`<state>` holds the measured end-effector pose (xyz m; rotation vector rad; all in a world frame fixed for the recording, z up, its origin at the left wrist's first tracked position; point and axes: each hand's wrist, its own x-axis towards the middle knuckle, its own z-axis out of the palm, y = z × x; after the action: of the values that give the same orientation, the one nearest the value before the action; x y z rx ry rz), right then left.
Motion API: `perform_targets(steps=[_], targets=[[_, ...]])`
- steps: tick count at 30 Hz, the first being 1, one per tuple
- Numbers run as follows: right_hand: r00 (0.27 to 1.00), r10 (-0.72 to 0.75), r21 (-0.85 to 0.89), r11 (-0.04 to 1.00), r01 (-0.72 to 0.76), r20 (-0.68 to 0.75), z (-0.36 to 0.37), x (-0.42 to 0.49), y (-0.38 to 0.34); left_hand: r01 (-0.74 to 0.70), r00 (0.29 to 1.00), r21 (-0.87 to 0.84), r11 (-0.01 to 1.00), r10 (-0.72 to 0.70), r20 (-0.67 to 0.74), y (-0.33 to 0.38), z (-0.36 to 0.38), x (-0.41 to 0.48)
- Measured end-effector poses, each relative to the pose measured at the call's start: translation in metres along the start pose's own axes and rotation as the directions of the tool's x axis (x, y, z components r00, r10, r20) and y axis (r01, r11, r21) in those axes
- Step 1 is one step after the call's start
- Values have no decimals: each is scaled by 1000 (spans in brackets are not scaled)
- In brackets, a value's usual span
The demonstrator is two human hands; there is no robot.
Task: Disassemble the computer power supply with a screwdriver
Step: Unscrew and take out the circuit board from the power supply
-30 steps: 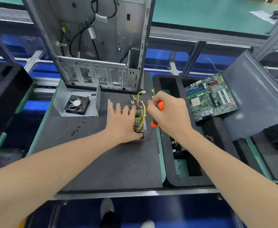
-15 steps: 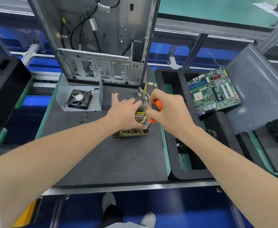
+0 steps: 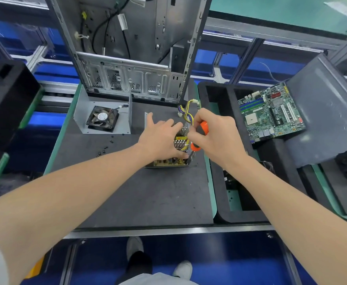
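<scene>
The opened power supply (image 3: 169, 162) lies on the dark mat (image 3: 144, 192), its circuit board, heat sinks and yellow wires (image 3: 188, 113) exposed. My left hand (image 3: 160, 138) rests flat on top of it with fingers spread. My right hand (image 3: 213, 134) grips an orange-and-black screwdriver (image 3: 201, 132). Its shaft points down into the near right corner of the unit. The tip is hidden among the parts.
An empty metal computer case (image 3: 127, 48) stands behind. The removed cover with its black fan (image 3: 102, 118) lies at left, with several loose screws (image 3: 104, 149) near it. A black foam tray (image 3: 230, 171) at right holds a green motherboard (image 3: 271, 114) beside a grey panel (image 3: 322, 112).
My right hand has swung the screwdriver from beside the unit to over its near right corner. My left hand stays on the power supply. The view has tilted slightly down.
</scene>
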<state>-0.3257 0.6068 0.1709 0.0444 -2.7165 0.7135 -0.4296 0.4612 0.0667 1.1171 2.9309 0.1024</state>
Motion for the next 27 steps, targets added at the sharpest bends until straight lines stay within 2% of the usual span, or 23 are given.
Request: perform_targets(steps=[7, 12, 22, 25, 27], targets=[[1000, 21, 13, 1000, -21, 5, 1, 0, 0, -6, 1000, 5, 1000, 5, 10, -1, -1, 0], [995, -28, -2, 1000, 28, 95, 0, 3, -3, -15, 1000, 1, 1000, 15, -16, -1, -1, 0], [998, -35, 4, 999, 34, 59, 1, 4, 0, -23, 1000, 5, 1000, 23, -14, -3, 2, 0], [978, -54, -45, 997, 64, 200, -3, 10, 2, -24, 1000, 10, 1000, 24, -4, -2, 0, -2], [965, -46, -141, 986, 84, 257, -7, 15, 2, -37, 999, 23, 999, 37, -10, 0, -2, -3]])
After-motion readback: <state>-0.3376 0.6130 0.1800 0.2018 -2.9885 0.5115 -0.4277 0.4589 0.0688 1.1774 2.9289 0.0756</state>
